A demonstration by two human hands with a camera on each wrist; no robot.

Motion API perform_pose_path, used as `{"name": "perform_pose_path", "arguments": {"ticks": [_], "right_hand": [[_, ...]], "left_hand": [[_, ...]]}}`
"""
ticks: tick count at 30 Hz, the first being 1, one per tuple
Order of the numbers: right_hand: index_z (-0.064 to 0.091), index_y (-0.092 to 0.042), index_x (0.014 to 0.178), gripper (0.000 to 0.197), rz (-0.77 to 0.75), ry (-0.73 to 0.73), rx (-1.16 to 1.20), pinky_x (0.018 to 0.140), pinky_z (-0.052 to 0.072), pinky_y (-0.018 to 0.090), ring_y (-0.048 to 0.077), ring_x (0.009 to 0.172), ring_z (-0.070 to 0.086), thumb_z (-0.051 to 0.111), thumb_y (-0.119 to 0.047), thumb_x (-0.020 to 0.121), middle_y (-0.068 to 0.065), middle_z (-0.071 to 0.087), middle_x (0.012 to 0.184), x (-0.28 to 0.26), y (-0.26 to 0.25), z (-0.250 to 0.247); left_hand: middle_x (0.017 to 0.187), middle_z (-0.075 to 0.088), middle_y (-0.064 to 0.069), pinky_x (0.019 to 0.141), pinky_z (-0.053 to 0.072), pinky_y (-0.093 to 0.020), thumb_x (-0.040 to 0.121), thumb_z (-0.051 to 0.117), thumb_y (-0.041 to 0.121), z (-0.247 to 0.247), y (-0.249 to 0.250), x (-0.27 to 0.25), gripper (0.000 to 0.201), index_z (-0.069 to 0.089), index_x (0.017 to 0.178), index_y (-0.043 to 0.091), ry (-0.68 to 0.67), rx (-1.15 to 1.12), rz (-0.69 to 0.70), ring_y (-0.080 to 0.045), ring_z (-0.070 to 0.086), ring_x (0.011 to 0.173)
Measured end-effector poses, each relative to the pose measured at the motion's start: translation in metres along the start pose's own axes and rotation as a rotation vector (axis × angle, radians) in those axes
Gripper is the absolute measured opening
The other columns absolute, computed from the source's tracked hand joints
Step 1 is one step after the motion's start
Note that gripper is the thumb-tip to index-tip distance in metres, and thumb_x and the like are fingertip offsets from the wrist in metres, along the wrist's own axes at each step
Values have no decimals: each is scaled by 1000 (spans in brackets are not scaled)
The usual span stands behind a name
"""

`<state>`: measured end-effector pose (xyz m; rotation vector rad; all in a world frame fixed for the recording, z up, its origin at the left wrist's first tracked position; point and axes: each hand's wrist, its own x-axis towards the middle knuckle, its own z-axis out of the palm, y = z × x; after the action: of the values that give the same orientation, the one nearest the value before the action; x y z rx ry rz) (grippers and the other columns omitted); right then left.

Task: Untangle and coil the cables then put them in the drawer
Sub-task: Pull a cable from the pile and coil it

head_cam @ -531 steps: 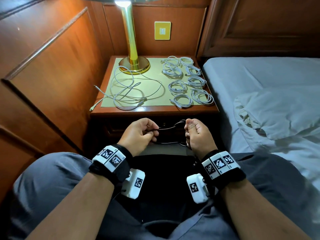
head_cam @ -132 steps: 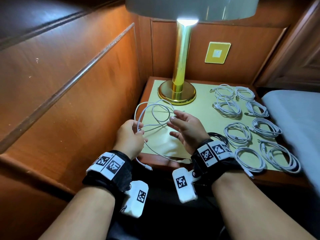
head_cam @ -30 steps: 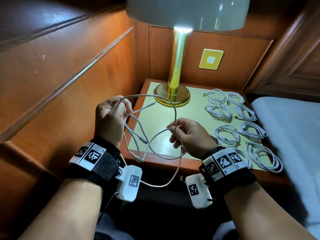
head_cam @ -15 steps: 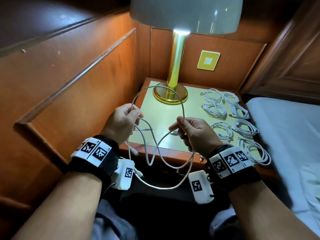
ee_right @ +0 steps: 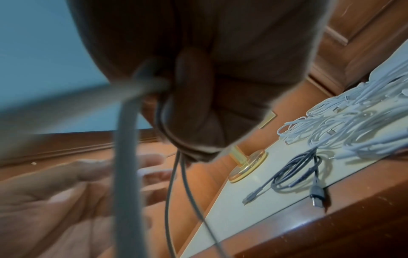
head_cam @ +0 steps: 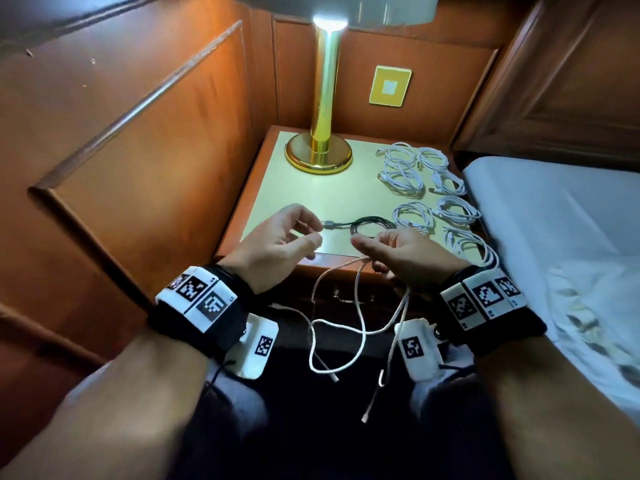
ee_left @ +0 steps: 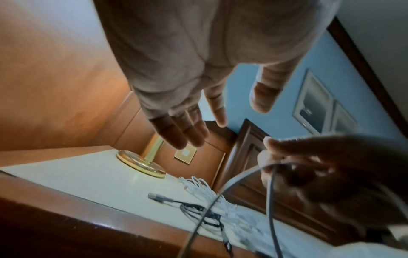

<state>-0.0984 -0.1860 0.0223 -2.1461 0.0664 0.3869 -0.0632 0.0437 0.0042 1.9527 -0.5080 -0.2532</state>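
The bed (head_cam: 554, 216) runs along my right, its grey sheet reaching the nightstand's side. The nightstand (head_cam: 332, 261) stands in front of my knees, wood-edged with a pale yellow top, set into the corner of the panelled wall (head_cam: 138, 133). Its drawer (head_cam: 349, 299) sits shut below the front edge, small handle showing between my wrists. The brass lamp (head_cam: 320, 154) stands at the back left of the top, lit, with a yellow switch plate (head_cam: 390, 86) on the wall behind it.

Along the right side of the top lie the white coils (head_cam: 429, 192), in two rows from back to front, close together; the front one is partly hidden by my right wrist. The black coil (head_cam: 372, 226) lies near the front edge just left of them, one plug pointing left toward my left hand, another plug at the wooden edge in the right wrist view.

My right hand (head_cam: 401, 254) is over the front edge, fingers curled round the loose cable (head_cam: 360, 327), which is white and hangs from my fist in open loops in front of the drawer, both plug ends dangling free over my lap. My left hand (head_cam: 277, 244) is just beside it to the left, fingers spread and relaxed, gripping nothing, not touching the cable.
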Motion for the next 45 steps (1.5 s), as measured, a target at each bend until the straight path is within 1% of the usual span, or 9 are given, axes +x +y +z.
{"name": "perform_pose_path", "arguments": {"ticks": [5, 10, 18, 22, 26, 30, 35, 40, 45], "right_hand": [[62, -10, 98, 15, -113, -16, 242, 42, 39, 27, 17, 51, 46, 49, -16, 103, 4, 49, 66, -7, 6, 6], [62, -9, 105, 12, -174, 86, 263, 40, 45, 25, 19, 52, 61, 50, -10, 102, 10, 65, 74, -13, 7, 6], [72, -13, 93, 20, 35, 362, 31, 42, 34, 20, 3, 40, 44, 53, -12, 100, -5, 59, 63, -1, 39, -30], [69, -10, 72, 32, 28, 369, -122, 67, 46, 27, 16, 66, 62, 74, -37, 86, 3, 68, 67, -5, 42, -31], [61, -16, 64, 32, 14, 404, -153, 74, 54, 34, 16, 73, 64, 86, -34, 74, 0, 68, 71, -6, 37, -27], [59, -22, 73, 24, -38, 424, -208, 76, 59, 42, 20, 81, 68, 79, -10, 78, 3, 70, 82, -2, 32, -14], [59, -25, 91, 18, -216, 201, -78, 56, 54, 34, 6, 56, 61, 62, -7, 91, 8, 63, 74, -1, 15, 18], [67, -32, 110, 63, -273, 7, -49, 72, 50, 29, 4, 77, 63, 53, -79, 71, -11, 68, 84, -3, 3, 50], [57, -26, 135, 49, -325, -234, -76, 62, 35, 9, -16, 56, 52, 69, -40, 90, -38, 50, 52, 0, 4, 60]], "left_hand": [[117, 65, 6, 92, 54, -28, 96, 63, 36, 24, -1, 2, 35, 56, 127, 21, -90, 143, 33, -4, 63, 105], [76, 67, 13, 73, 46, -26, 101, 57, 21, 29, 3, 3, 18, 69, 88, 22, -70, 241, 62, -2, 59, 73], [52, 39, -6, 53, 31, -31, 82, 74, 55, -25, -7, 9, 53, 54, 59, 12, 633, -194, -149, -21, 34, 48], [61, 57, 1, 52, 42, -29, 85, 77, 26, -31, -12, 11, 43, 45, 57, 24, 747, -491, -122, -17, 53, 54], [98, 76, -15, 85, 59, -37, 98, 54, 1, -19, -1, 11, 45, 35, 61, 18, 643, -565, 17, -28, 74, 94], [77, 68, -10, 70, 59, -38, 100, 52, 2, -12, 7, 13, 43, 41, 62, 18, 653, -657, 56, -20, 62, 60], [60, 44, 0, 45, 35, -22, 102, 55, 14, 6, 22, 11, 35, 38, 72, 20, 619, -804, 85, -11, 34, 47], [59, 39, 2, 45, 32, -21, 104, 51, 19, 5, 37, 11, 37, 33, 72, 19, 565, -893, 174, -10, 33, 50], [60, 45, 5, 46, 37, -20, 106, 45, 15, -5, 38, 14, 33, 37, 74, 19, 463, -1140, 146, -8, 36, 50]]}}
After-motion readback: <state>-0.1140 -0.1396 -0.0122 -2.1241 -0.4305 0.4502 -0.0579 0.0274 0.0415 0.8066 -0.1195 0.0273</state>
